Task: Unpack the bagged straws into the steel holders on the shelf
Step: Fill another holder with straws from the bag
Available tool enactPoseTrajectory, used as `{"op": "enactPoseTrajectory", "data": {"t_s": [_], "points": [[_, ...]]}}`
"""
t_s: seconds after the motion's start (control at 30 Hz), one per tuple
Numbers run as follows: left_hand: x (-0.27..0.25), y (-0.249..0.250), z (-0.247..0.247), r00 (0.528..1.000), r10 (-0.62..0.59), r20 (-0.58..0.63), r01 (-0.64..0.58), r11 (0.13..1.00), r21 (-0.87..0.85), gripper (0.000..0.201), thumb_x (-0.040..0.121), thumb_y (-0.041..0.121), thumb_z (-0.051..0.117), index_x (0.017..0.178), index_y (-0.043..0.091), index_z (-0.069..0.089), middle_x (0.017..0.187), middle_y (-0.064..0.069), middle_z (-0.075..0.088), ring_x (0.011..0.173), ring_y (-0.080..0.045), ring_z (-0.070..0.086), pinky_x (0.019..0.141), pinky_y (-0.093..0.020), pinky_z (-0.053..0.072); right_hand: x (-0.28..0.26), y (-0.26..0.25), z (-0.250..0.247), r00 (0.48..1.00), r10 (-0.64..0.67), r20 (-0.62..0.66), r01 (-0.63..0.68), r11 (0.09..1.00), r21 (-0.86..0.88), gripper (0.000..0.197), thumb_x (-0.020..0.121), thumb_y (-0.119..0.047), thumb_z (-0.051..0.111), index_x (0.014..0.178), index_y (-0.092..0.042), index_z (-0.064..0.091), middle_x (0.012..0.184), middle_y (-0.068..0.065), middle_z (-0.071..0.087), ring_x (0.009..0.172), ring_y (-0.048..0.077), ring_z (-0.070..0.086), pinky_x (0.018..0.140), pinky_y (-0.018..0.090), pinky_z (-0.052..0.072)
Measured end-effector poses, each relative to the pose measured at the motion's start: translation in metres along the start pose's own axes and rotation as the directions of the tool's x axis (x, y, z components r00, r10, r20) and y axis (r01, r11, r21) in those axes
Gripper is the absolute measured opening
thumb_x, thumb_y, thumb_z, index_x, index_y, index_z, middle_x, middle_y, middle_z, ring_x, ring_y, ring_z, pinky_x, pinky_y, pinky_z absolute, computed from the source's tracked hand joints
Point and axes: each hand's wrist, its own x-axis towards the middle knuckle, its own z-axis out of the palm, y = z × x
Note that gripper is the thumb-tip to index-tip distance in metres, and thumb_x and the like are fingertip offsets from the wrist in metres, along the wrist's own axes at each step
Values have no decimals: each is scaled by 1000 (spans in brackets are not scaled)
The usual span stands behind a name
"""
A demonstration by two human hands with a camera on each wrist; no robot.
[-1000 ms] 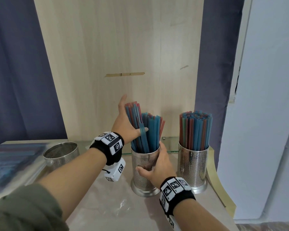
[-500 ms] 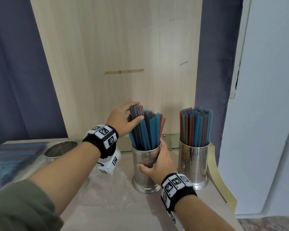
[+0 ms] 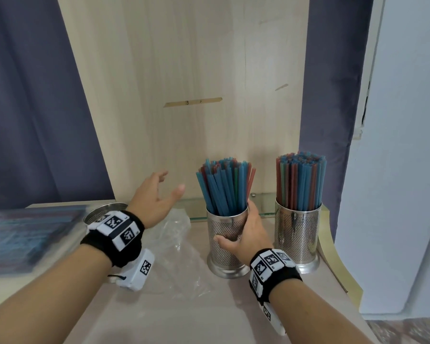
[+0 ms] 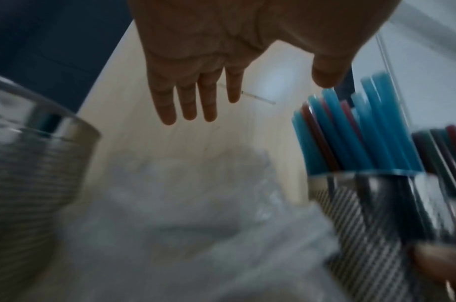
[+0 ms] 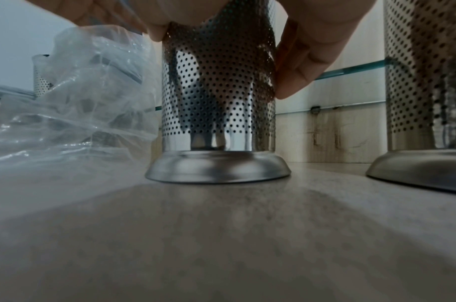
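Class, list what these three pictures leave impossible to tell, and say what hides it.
- Third holder, head view: the left hand's wristband covers it, so its contents are hidden.
- Bagged straws, head view: blurred and cut by the left edge.
- Right hand, head view: fingers hidden behind the middle holder.

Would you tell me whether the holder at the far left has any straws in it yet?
Apparently empty: no straws rise above the far-left holder's rim, unlike the middle holder.

No readable text anywhere; the wristbands [image 3: 121, 230] carry only black-and-white square code markers.
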Motion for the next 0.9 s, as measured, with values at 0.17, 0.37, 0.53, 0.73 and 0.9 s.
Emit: {"op": "enactPoseTrajectory", "data": {"t_s": [0.17,0.37,0.53,0.73,0.9], "points": [[-31,-42,9,972,-86,218,8,943,333,128,47,102,39,153,36,9,159,1,20,145,-24,19,114,-54,27,-2,-3,-2,1000,-2,0,2,1000,-14,107,57,-46,88,142,-34,23,136,-12,47,125,6,46,109,30,42],[-46,-68,31,939,-181,291,46,908,417,132,44,87,67,150,45,2,158,-2,14,145,-26,11,115,-52,26,-4,-8,-2,998,68,-4,-68,995,-73,110,58,-48,87,144,-34,20,139,-7,49,125,16,51,105,39,47],[-52,-75,50,954,-154,257,64,943,327,125,53,67,80,151,39,10,154,-2,18,142,-27,17,116,-46,20,-7,-12,-5,992,126,4,-125,988,-96,111,58,-50,87,143,-41,17,140,-8,51,122,19,56,101,42,50],[-54,-79,62,962,-159,221,84,946,313,119,55,62,82,150,36,16,151,-2,21,139,-26,20,115,-38,18,-7,-12,-9,988,153,35,-149,984,-93,119,54,-56,85,147,-40,13,140,-11,52,123,18,56,101,43,51],[-54,-78,66,948,-212,239,130,939,318,107,60,58,81,148,38,23,148,-1,27,135,-28,25,112,-39,23,-9,-16,-13,988,139,65,-134,988,-72,117,62,-46,89,149,-36,11,139,-11,51,124,15,55,102,34,48]]}}
